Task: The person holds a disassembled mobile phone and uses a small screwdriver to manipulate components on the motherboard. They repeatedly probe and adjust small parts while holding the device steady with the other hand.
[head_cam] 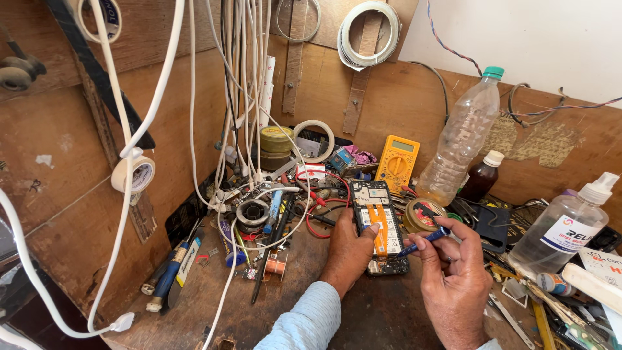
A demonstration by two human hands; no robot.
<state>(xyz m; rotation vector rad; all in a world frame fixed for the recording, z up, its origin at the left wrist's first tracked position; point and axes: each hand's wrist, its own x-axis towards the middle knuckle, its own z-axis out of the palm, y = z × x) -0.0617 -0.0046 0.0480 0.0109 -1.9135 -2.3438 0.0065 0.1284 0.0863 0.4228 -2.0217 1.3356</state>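
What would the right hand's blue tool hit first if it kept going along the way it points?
The right hand aims its blue-handled tool left and slightly down, at the opened phone that the left hand steadies. It would probably meet the orange flex strip first, though depth is unclear.

I cannot see the near left corner of the opened phone (378, 223), because my left hand (348, 254) covers it. The tip of the blue tool (424, 240) in my right hand (455, 275) is too small for me to identify. Far right, the spray bottle (570, 227) hides things behind it. The white cables (123, 162) run off the top edge.
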